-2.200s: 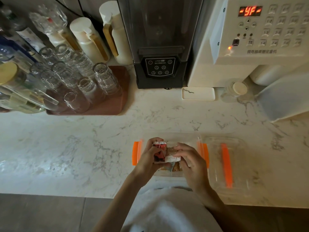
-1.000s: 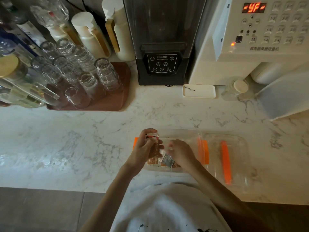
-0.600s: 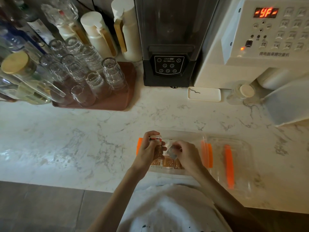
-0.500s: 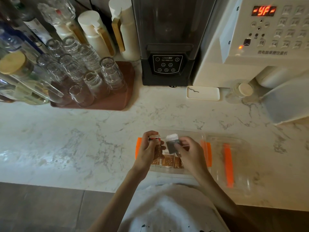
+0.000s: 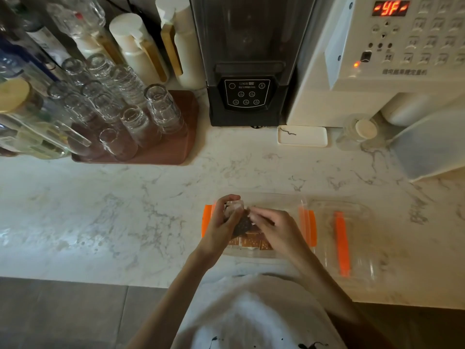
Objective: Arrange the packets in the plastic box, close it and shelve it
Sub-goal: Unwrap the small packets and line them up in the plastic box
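A clear plastic box (image 5: 284, 200) with orange side clips stands open on the marble counter in front of me. Several brown packets (image 5: 251, 241) lie flat in its near half. My left hand (image 5: 221, 222) grips a small stack of packets (image 5: 234, 207) upright over the box. My right hand (image 5: 274, 229) pinches a dark packet (image 5: 242, 225) and holds it against that stack. The clear lid (image 5: 352, 238) with its orange clip lies on the counter just right of the box.
A brown tray (image 5: 173, 152) of upturned glasses stands at the back left, with bottles beside it. A black machine (image 5: 247, 96), a white dispenser (image 5: 377, 71), a small white dish (image 5: 302, 136) and a little jar (image 5: 362, 129) line the back. A pale container (image 5: 427, 144) is at right.
My right hand picked a dark packet up out of the box, lifted it, then brought it left against the stack in my left hand. The left hand stayed over the box.
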Motion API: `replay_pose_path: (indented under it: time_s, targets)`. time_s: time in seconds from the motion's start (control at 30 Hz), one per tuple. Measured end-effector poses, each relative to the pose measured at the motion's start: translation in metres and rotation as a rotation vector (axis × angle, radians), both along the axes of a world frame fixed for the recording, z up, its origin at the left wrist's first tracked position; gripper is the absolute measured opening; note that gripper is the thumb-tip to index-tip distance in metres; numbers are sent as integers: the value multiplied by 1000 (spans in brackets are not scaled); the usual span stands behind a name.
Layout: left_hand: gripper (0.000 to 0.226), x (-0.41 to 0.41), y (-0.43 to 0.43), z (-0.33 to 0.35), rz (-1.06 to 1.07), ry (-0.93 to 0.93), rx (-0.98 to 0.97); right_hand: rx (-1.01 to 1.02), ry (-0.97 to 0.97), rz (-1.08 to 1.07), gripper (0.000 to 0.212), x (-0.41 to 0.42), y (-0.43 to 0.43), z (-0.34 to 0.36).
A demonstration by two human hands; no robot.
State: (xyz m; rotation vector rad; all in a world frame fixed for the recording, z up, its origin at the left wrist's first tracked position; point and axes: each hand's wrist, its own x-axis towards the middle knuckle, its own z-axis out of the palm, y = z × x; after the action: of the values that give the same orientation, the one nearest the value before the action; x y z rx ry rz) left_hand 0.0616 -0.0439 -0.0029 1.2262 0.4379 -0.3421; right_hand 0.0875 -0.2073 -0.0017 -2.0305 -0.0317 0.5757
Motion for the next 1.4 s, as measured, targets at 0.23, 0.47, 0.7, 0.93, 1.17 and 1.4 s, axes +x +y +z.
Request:
replay_pose_path:
  time_s: [0.23, 0.47, 0.7, 0.93, 1.17, 1.4]
  targets:
    - [20, 2, 5, -2, 44, 60, -18, -527, -30, 349, 33, 21, -5, -59]
    - [21, 3, 4, -3, 65, 71, -26, -614, -127, 491, 21, 23, 4, -90]
    - [24, 3, 4, 2, 75, 88, -50, -234, -78, 144, 8, 19, -11, -52]
    - [31, 6, 3, 9, 99, 168, -128, 104, -128, -110, 10, 24, -32, 9]
    - [33, -1, 1, 7, -151, 70, -86, 130, -53, 57, 8, 25, -5, 3]
    - [29, 9, 19, 14, -41, 76, -81, -175, 6, 128, 9, 34, 10, -50]
